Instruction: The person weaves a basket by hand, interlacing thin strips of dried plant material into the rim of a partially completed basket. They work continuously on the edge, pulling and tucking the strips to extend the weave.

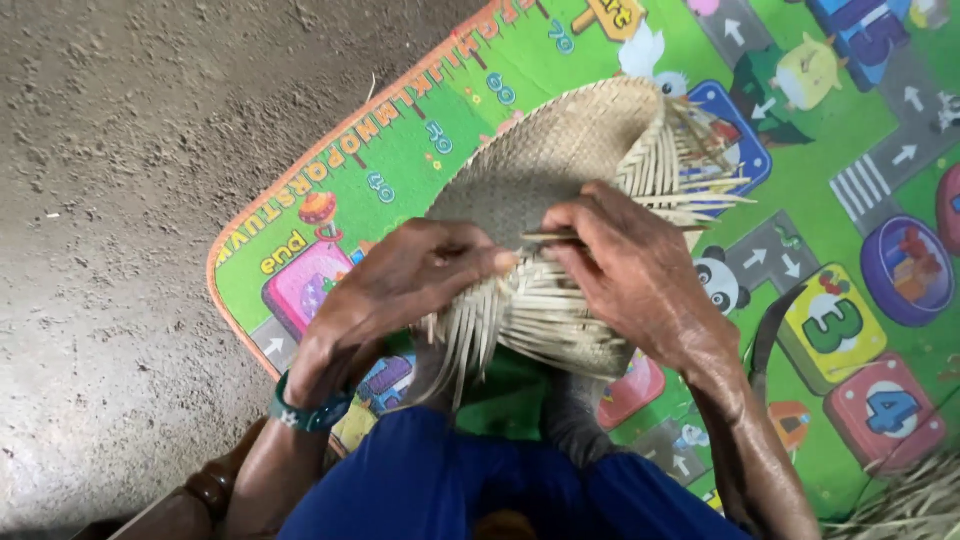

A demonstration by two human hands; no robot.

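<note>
Colourful children's play mat point(400, 170) on rough concrete floor point(110, 200); loose straw pile point(900, 505) at mat's corner.

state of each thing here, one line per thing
woven straw piece: part woven, loose strips sticking out at the near and right edges
left hand: closed on strips at the near edge
right hand: pinching a strip against the weave
play mat: flat on the concrete floor, partly covered
wristband: on the left wrist
loose straw: heaped at lower right
</note>
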